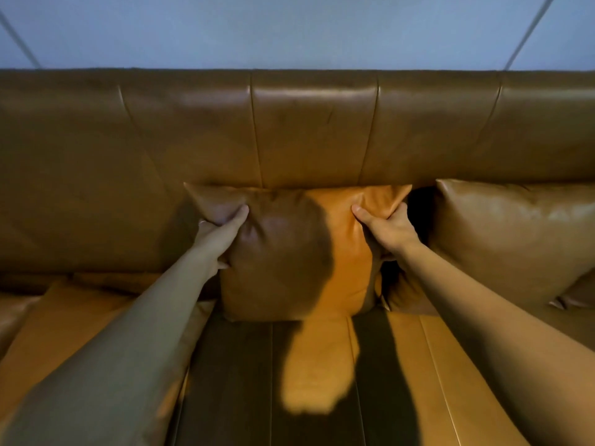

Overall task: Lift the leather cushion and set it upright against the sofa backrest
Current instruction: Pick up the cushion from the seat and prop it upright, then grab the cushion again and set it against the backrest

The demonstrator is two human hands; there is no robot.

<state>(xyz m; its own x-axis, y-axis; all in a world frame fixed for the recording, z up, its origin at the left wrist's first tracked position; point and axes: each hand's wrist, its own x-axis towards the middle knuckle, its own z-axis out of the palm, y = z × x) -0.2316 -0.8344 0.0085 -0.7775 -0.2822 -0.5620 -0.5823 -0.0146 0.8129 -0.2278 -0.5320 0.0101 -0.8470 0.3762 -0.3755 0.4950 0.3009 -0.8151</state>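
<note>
A tan leather cushion [296, 252] stands upright in the middle of the sofa, its top edge touching the brown backrest [312, 130] and its bottom edge on the seat. My left hand [222, 228] grips its upper left corner, thumb on the front face. My right hand [386, 226] pinches the upper right corner the same way. A dark shadow covers the cushion's left half.
A second leather cushion [515, 239] leans against the backrest at the right, with a dark gap between the two. The seat [322, 375] stretches toward me. At the left another cushion [64, 313] lies low on the seat. A pale wall [289, 30] rises behind the sofa.
</note>
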